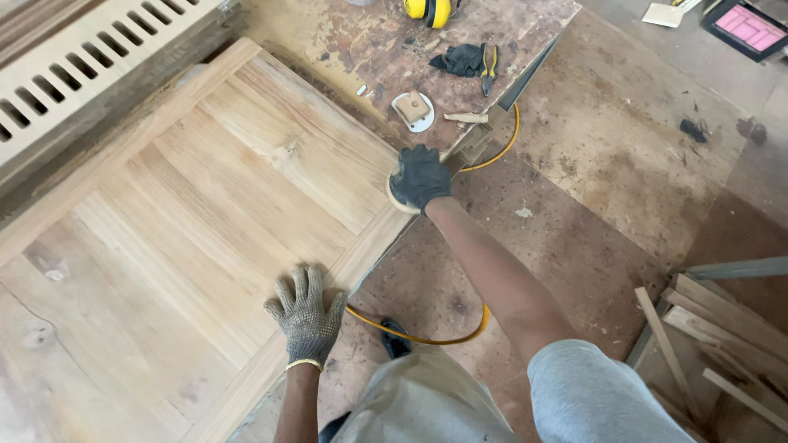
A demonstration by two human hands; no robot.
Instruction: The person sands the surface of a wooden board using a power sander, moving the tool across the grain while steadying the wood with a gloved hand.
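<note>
With the right hand (419,176) gripping, fingers curled, a round sander (396,199) at the wooden door panel's (205,230) edge and the left hand (306,316) splayed flat, the trailing yellow cord (427,336) risked snagging underfoot, likely gouging the rail

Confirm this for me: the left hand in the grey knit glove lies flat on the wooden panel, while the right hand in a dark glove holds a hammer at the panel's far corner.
Not quite. In the head view the right hand presses a round sander, not a hammer, at the corner of the wooden panel; a yellow hose trails below. The left hand does lie flat on the panel.
</note>
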